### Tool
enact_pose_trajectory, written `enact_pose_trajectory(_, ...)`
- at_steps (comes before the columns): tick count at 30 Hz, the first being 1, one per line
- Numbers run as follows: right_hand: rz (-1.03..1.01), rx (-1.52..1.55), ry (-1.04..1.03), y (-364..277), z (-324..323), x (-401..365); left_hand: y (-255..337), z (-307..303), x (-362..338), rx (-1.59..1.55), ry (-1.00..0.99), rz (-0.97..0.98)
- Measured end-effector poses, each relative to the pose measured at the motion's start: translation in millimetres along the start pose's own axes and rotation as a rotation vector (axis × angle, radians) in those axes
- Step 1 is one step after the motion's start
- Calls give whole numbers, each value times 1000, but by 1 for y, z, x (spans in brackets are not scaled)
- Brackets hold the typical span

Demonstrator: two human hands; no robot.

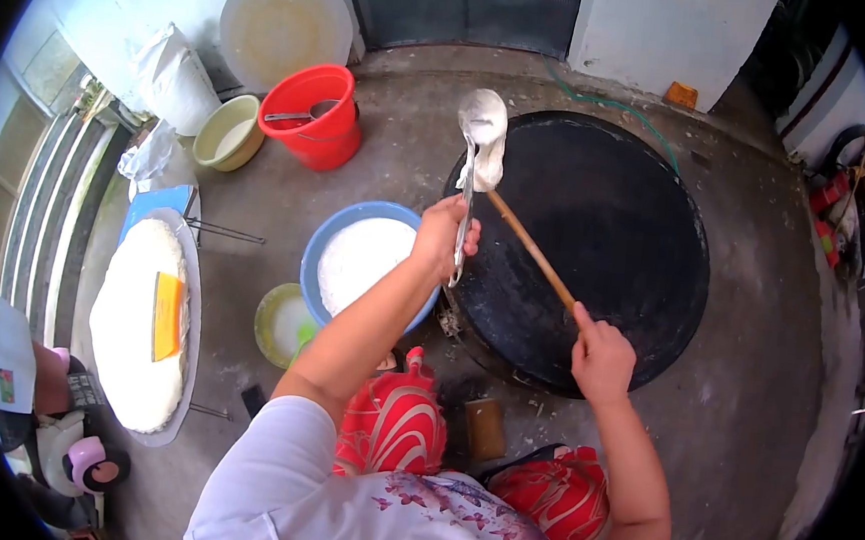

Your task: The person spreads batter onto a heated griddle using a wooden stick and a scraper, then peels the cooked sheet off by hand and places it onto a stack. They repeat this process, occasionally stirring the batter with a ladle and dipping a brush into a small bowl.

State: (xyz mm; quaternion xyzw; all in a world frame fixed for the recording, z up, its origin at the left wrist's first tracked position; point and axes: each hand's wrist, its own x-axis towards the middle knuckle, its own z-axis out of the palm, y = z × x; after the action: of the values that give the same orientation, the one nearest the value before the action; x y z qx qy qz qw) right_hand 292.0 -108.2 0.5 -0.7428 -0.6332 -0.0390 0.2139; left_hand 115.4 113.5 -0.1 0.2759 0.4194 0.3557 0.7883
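Note:
My left hand [445,235] grips the handle of a metal ladle [483,111], its bowl smeared with white batter and raised over the left far edge of a large round black griddle [594,251]. My right hand [604,359] is closed round a wooden stick [536,253] that slants up and left across the griddle. The stick's far end, coated in thick white batter [487,170], meets the underside of the ladle. Left of the griddle, partly behind my left forearm, sits a blue basin [309,273] of white batter.
A small yellow-green bowl [266,331] stands by the blue basin. Further left, a low round table [192,334] carries a pile of white sheets and an orange-yellow scraper [166,317]. A red bucket [306,136] and an olive basin [246,147] stand behind. A brown block [485,429] lies between my knees.

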Motion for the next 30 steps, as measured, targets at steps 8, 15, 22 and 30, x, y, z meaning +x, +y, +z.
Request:
enact_pose_trajectory(8,-302,-316,4,2,55,31,49,7,-18,-906,-549,-463)
enact_pose_trajectory(15,103,391,107,-2,72,48,60,-11,-51,-1064,-652,-503)
enact_pose_trajectory(22,82,-150,-15,1,64,71,44,-54,-82,-1043,-439,-472)
enact_pose_trajectory(30,110,-194,-16,23,73,74,-6,-148,-117,-1004,-33,-387)
